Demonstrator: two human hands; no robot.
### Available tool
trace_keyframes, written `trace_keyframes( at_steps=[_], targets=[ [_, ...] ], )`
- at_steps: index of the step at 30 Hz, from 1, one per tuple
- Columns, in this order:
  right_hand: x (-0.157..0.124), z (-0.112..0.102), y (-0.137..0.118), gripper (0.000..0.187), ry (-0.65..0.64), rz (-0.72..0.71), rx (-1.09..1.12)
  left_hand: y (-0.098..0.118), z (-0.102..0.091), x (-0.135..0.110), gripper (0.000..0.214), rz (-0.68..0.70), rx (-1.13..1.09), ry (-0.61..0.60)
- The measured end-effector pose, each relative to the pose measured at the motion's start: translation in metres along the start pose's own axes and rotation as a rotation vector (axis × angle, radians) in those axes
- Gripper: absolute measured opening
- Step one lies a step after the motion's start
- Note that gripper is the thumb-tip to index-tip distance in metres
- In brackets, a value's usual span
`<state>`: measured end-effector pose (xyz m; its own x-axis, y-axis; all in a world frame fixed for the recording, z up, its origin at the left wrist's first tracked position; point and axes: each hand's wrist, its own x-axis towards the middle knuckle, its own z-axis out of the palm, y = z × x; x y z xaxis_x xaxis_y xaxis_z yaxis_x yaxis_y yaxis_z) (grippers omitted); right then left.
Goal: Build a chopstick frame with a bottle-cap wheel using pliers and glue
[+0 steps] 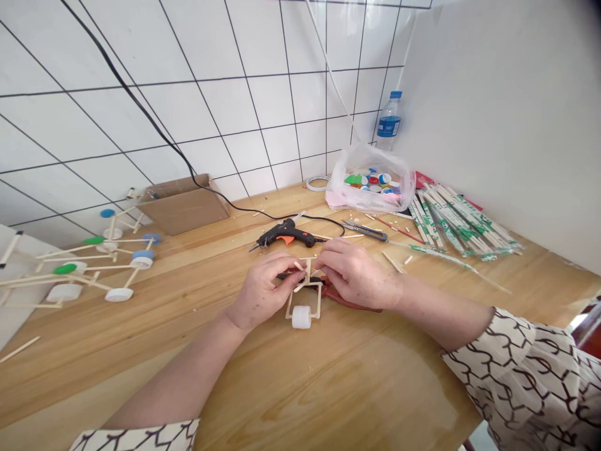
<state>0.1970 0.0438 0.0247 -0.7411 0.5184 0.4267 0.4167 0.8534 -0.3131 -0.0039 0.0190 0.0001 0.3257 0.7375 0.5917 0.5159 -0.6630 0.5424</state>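
Left hand (263, 291) and right hand (357, 274) close together, clamped on a stick frame (319, 300) with a white cap wheel (301, 317), mid-bench (282, 388), apparently steadying a small stick (299, 266) at the join; glue gun (286, 233) lies within reach.

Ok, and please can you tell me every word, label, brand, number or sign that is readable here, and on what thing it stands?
Blue label on the plastic water bottle: white marks and a ring sign, too small to read as words.
Green print on the paper chopstick wrappers: too small and blurred to read.
No other text can be read.
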Motion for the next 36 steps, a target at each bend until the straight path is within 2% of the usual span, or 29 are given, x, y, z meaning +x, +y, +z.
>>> trace_keyframes(
  at_steps=[9,16,21,26,31,36],
  targets=[
    [0.001,-0.002,-0.001,0.014,0.016,-0.007,-0.002,0.002,0.0,0.001,0.01,-0.027,0.008,-0.018],
    [0.002,-0.007,0.006,0.02,0.098,-0.04,-0.077,0.001,0.001,0.001,0.013,-0.065,0.004,-0.037],
    [0.0,-0.01,0.015,0.021,0.118,0.009,-0.11,0.0,0.001,0.0,0.012,-0.083,-0.022,-0.033],
    [0.0,-0.014,0.023,0.02,0.019,0.128,-0.123,0.002,0.001,0.002,0.014,-0.093,-0.03,-0.033],
    [0.001,-0.02,0.031,0.02,-0.188,0.356,-0.141,0.004,0.001,0.003,0.016,-0.098,-0.038,-0.035],
    [0.0,-0.022,0.039,0.02,-0.268,0.378,-0.158,0.004,0.001,0.002,0.016,-0.105,-0.033,-0.03]
  ],
)
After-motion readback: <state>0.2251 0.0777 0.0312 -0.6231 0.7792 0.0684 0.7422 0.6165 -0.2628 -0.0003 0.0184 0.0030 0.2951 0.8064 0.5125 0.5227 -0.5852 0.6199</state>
